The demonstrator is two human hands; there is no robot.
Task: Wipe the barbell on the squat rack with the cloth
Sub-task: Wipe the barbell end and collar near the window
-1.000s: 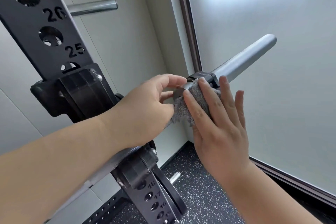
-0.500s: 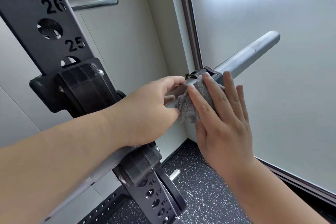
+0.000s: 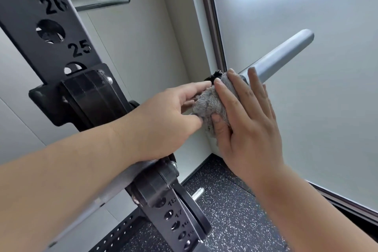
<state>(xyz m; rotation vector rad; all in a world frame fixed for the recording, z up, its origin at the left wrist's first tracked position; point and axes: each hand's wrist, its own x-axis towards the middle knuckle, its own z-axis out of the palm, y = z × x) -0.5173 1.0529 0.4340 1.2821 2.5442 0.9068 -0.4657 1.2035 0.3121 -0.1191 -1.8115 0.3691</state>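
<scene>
1. Head view, position: the barbell (image 3: 282, 55) is seen lying across the squat rack (image 3: 26, 18), its knurled shaft passing under the left forearm and its smooth sleeve pointing up and to the right toward a frosted panel (image 3: 317, 118).
2. Head view, cloth: the grey cloth (image 3: 208, 104) is wrapped over the bar just beside the black collar (image 3: 215, 75), at the inner end of the sleeve.
3. Head view, right hand (image 3: 247, 129): the cloth is clamped against the bar, with nearly straight fingers laid over the top and the thumb pressed in from below.
4. Head view, left hand (image 3: 163, 120): the fingers are partly curled at the cloth's near edge, with the index finger stretched toward the collar. Whether the cloth or the bar itself is held cannot be told.
5. Head view, progress: wiping is judged to be under way at the collar. The whole outer sleeve lies bare beyond the cloth and is probably yet to be covered. The shaft near the rack is largely hidden by the forearm, so nothing can be said about whether it has been wiped. No visible dirt or sheen is available to mark off finished parts.
</scene>
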